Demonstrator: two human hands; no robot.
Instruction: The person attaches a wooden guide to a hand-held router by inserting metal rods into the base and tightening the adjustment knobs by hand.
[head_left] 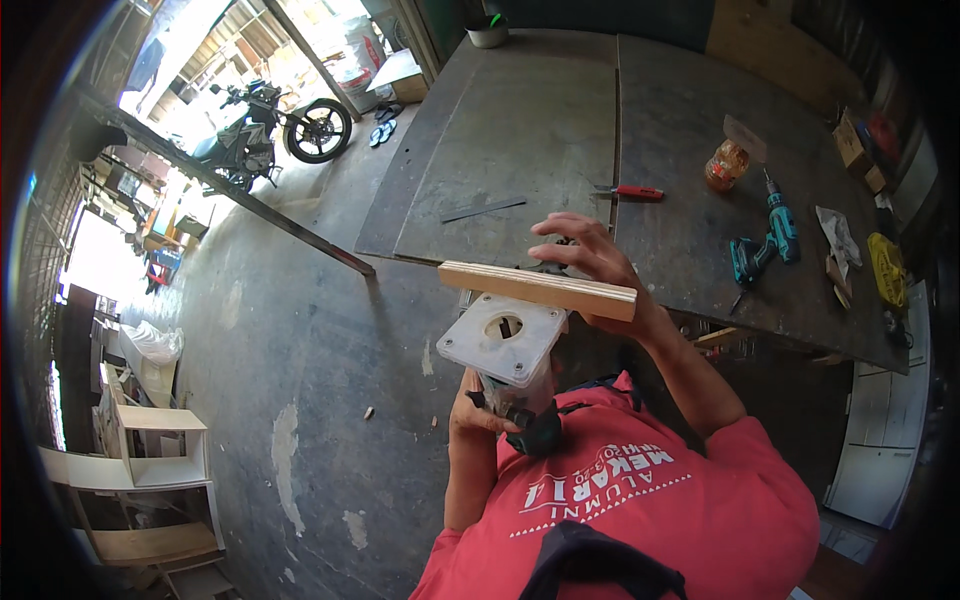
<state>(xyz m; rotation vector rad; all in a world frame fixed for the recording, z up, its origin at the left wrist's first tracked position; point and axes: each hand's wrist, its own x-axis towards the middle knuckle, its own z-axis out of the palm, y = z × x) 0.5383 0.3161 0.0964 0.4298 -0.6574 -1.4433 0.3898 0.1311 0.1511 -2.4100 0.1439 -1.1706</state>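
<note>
My left hand is wrapped round the body of a trim router, held upside down close to my chest. Its pale square base plate faces up, with a round hole in the middle and screws at the corners. Along the plate's far edge runs a plywood strip, standing against it. My right hand is at the strip's right end, fingers apart and curved above its far side. Part of that hand is hidden behind the wood. Something dark, too covered to name, shows behind the fingers.
A dark worktable stands ahead, bearing a thin metal strip, a red-handled cutter, a jar and a teal cordless drill. A motorcycle is parked far left. Wooden shelving stands at lower left.
</note>
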